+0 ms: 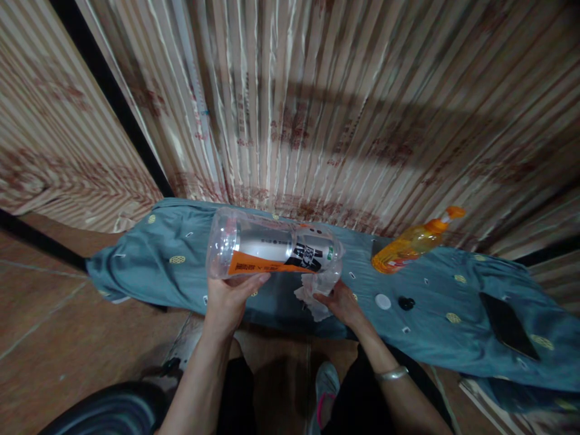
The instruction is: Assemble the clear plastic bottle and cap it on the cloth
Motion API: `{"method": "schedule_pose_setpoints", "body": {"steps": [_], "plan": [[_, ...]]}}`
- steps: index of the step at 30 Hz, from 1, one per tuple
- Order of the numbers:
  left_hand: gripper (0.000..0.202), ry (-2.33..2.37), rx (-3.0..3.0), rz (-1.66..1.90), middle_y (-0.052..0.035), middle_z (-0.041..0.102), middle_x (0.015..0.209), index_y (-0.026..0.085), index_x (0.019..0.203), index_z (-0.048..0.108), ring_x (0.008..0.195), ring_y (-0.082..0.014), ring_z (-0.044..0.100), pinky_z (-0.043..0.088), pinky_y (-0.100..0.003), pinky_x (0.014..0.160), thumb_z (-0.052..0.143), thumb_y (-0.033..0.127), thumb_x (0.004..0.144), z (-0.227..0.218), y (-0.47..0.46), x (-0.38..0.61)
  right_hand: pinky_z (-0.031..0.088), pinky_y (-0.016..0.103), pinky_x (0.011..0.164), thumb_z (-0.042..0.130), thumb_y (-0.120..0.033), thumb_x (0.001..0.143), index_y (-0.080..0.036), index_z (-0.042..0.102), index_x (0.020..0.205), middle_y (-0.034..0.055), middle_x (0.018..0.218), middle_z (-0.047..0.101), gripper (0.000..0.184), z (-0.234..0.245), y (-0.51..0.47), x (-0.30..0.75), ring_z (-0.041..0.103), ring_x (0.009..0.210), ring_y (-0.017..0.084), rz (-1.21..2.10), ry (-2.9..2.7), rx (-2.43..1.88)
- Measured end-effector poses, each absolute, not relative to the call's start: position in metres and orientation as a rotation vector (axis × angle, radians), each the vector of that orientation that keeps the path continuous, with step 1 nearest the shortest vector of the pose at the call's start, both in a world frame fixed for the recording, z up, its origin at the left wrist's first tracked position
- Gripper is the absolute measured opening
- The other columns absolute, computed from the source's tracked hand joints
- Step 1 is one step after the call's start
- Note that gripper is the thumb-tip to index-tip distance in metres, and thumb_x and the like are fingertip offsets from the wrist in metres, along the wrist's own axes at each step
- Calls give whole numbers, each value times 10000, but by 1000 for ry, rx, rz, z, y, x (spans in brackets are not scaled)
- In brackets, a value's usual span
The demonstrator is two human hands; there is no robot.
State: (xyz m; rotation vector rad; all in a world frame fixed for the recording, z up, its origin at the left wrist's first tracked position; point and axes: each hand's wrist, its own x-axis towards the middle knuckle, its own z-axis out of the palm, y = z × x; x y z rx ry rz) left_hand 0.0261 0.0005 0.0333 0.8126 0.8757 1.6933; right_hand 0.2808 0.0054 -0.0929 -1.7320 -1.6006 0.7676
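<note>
A large clear plastic bottle (265, 241) with a silver and orange label is held sideways above the blue-green cloth. My left hand (230, 297) is closed round its left end from below, the thumb along the lower side. At the bottle's right end, my right hand (343, 305) pinches a crumpled whitish tissue (312, 296) against or just under the plastic. Part of that hand's fingers is hidden behind the tissue and bottle. To the right, an orange pump bottle (403, 248) leans at a slant on the cloth.
A patterned blue-green cloth (176, 284) covers the long narrow surface. On it lie a white disc (383, 301), a small black object (406, 303) and a dark phone-like slab (508, 326). Striped curtains (294, 121) hang behind. A black round seat (113, 411) stands at lower left.
</note>
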Motion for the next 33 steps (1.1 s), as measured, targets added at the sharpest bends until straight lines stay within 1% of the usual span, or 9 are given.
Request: {"method": "schedule_pose_setpoints", "body": {"steps": [3, 8, 14, 17, 20, 24, 27, 30, 33], "plan": [[622, 896, 801, 1693, -15, 754, 768, 174, 872, 649, 714, -245, 769, 670, -341, 677, 978, 147, 345, 33, 0, 27, 581, 468, 911, 735, -289, 719, -205, 573, 1291, 93, 1150, 756, 601, -93, 5, 281, 734, 1048, 318, 754, -1601, -1726], [856, 894, 831, 1683, -37, 764, 816, 177, 1162, 644, 743, -257, 770, 666, -367, 709, 990, 207, 379, 33, 0, 27, 580, 470, 917, 724, -311, 736, -195, 582, 1284, 106, 1167, 750, 577, -92, 5, 282, 728, 1064, 326, 763, -1613, -1726], [918, 927, 800, 1708, -73, 774, 910, 173, 1167, 637, 787, -308, 775, 671, -427, 721, 1004, 226, 327, 32, 0, 26, 563, 468, 952, 727, -297, 734, -185, 572, 1316, 115, 1201, 737, 613, -92, 5, 281, 714, 1094, 324, 753, -1624, -1707], [895, 867, 824, 1695, -65, 772, 988, 211, 1211, 629, 926, -318, 770, 663, -425, 798, 990, 191, 392, 30, 0, 26, 563, 471, 952, 720, -301, 740, -184, 591, 1282, 109, 1208, 731, 569, -92, 5, 281, 714, 1091, 319, 762, -1632, -1704], [861, 831, 836, 1659, -21, 770, 902, 251, 1231, 629, 1013, -315, 756, 656, -416, 837, 970, 148, 447, 26, 1, 24, 574, 473, 928, 728, -307, 739, -209, 596, 1270, 93, 1191, 740, 555, -92, 5, 282, 723, 1065, 317, 777, -1624, -1707], [868, 849, 839, 1624, -5, 754, 806, 236, 1239, 637, 955, -309, 770, 659, -399, 814, 968, 136, 443, 24, 3, 20, 582, 471, 902, 748, -290, 733, -206, 586, 1287, 100, 1155, 754, 583, -92, 5, 281, 734, 1037, 328, 765, -1599, -1743], [942, 824, 842, 1619, -14, 769, 867, 270, 1309, 604, 932, -290, 772, 659, -379, 790, 961, 122, 450, 24, 3, 19, 582, 470, 899, 750, -276, 734, -217, 578, 1297, 90, 1134, 762, 592, -92, 5, 281, 737, 1026, 326, 750, -1599, -1758], [955, 814, 836, 1627, -18, 780, 959, 319, 1335, 585, 882, -256, 773, 657, -366, 776, 953, 130, 475, 25, 2, 20, 576, 479, 920, 747, -284, 731, -216, 573, 1307, 93, 1164, 748, 606, -92, 5, 281, 726, 1057, 329, 730, -1622, -1761], [967, 815, 824, 1640, -10, 776, 979, 335, 1344, 577, 877, -243, 770, 653, -366, 792, 951, 132, 476, 28, 1, 24, 577, 483, 922, 747, -305, 728, -196, 571, 1314, 106, 1168, 739, 622, -91, 5, 281, 720, 1074, 335, 725, -1623, -1787]]}}
